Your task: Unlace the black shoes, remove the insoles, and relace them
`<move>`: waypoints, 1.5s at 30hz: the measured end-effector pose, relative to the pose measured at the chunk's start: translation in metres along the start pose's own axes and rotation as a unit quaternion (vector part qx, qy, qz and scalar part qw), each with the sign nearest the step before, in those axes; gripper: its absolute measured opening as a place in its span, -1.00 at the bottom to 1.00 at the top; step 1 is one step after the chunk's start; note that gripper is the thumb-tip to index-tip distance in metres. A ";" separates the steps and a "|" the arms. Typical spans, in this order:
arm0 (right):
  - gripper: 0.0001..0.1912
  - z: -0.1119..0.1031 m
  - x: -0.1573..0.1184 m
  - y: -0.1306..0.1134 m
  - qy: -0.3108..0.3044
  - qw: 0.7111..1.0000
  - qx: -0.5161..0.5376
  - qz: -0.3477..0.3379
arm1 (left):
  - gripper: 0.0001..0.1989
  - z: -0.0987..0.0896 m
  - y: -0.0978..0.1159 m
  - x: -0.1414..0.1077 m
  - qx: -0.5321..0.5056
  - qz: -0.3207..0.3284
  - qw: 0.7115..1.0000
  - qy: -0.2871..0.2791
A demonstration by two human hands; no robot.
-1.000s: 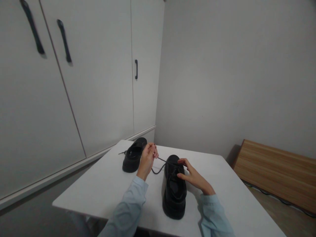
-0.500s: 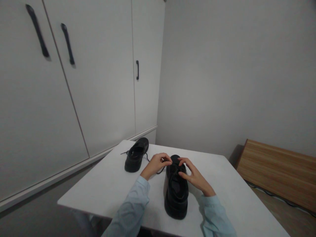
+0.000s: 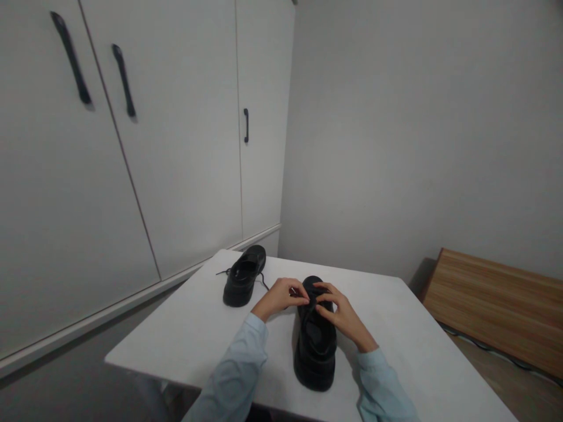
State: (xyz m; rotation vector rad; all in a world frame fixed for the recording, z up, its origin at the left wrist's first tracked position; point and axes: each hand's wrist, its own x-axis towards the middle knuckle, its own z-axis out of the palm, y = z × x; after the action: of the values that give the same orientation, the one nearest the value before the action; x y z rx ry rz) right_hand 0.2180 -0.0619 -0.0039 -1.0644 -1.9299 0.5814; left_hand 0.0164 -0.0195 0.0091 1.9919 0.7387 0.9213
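Observation:
A black lace-up shoe point(image 3: 314, 363) sits on the white table with its heel toward me and its toe away. My left hand point(image 3: 284, 295) is at the left of its lacing, thumb and fingertips pinched on the black shoelace. From the right, my right hand point(image 3: 341, 310) reaches over the same lacing, its thumb and index finger brought close together on the lace. The fingers partly cover the lace, and its dark colour blends into the shoe. A second black shoe point(image 3: 240, 290) stands further left, its laces trailing loose on both sides.
The white table point(image 3: 176, 346) holds both shoes. White cabinets point(image 3: 189, 146) with black handles line the left, and a grey wall point(image 3: 396, 129) rises behind. To the right, a wood-grain board point(image 3: 492, 305) leans near the wall, with a dark cable along its lower edge.
My left hand has moved slightly right and down toward the middle of the lacing. The thumb and index finger of my right hand have drawn closer together. Both shoes stay in place.

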 end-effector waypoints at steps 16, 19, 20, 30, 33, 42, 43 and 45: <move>-0.92 0.005 0.001 -0.005 0.006 1.000 0.014 0.020 | -0.76 0.006 -0.006 0.002 0.001 0.017 1.000 0.008; -0.93 0.005 0.001 -0.005 0.004 1.000 0.017 0.015 | -0.66 0.007 -0.006 0.003 0.050 0.039 0.998 0.025; -0.93 0.005 0.001 -0.005 0.005 1.000 0.018 0.014 | -0.56 0.007 -0.006 0.003 0.057 0.040 0.997 0.027; -0.91 0.002 0.000 -0.011 0.012 0.999 0.036 0.008 | -0.31 0.011 -0.006 -0.001 -0.041 0.005 0.998 -0.043; -0.88 0.000 0.000 -0.012 0.016 0.999 0.047 0.008 | -0.29 0.011 -0.007 -0.003 -0.049 0.001 0.998 -0.042; -0.74 -0.008 -0.001 -0.010 0.064 0.990 0.120 0.025 | -0.36 0.009 -0.006 -0.005 -0.026 -0.002 0.999 -0.041; -0.73 -0.009 -0.001 -0.010 0.073 0.987 0.138 0.026 | -0.36 0.009 -0.006 -0.005 -0.026 0.000 0.999 -0.039; -0.73 -0.013 -0.002 -0.010 0.096 0.979 0.178 0.032 | -0.37 0.009 -0.007 -0.004 -0.025 0.000 0.999 -0.040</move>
State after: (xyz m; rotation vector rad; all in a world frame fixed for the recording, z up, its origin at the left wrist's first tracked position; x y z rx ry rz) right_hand 0.2248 -0.0687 0.0094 -0.9170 -1.5575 0.7964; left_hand 0.0202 -0.0229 -0.0025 1.9718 0.6651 0.8477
